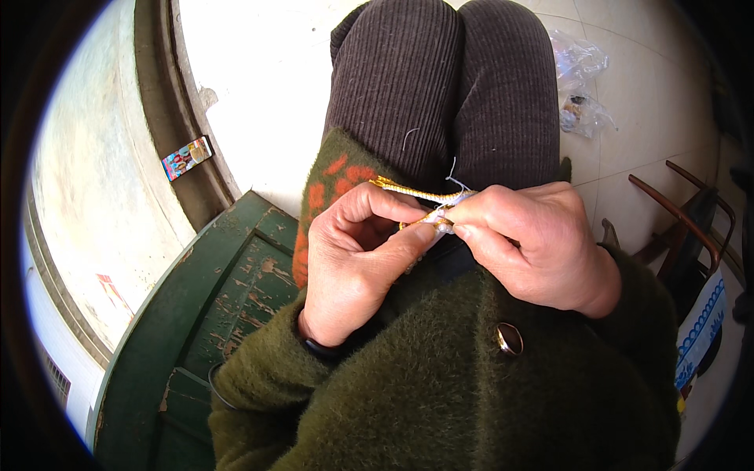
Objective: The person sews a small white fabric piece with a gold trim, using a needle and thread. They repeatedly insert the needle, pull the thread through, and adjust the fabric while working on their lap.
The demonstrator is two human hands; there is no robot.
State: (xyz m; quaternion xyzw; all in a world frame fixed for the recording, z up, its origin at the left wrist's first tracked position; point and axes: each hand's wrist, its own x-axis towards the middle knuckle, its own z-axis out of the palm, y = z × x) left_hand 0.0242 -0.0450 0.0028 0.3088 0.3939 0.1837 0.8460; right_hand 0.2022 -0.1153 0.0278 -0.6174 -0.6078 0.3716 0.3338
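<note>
Over my lap, my left hand (pixel 365 253) pinches a narrow gold-and-white trim (pixel 412 191) between thumb and forefinger. One end of the trim sticks out past my left knuckles, and it folds back under the fingertips. Small white pearl-like beads (pixel 445 228) show on it between the two thumbs. Meeting it from the right, my right hand (pixel 524 241) has thumb and forefinger closed at the beaded part. Whether a needle is in those fingers cannot be made out. A loose white thread (pixel 452 171) curls upward from the trim.
Dark corduroy trousers (pixel 394 76) cover my knees. A peeling green wooden door (pixel 235 294) stands at the left, with a phone (pixel 187 158), screen lit, on a ledge above it. Clear plastic bags (pixel 580 88) lie on the tiled floor. A brown-railed chair (pixel 683 212) is at the right.
</note>
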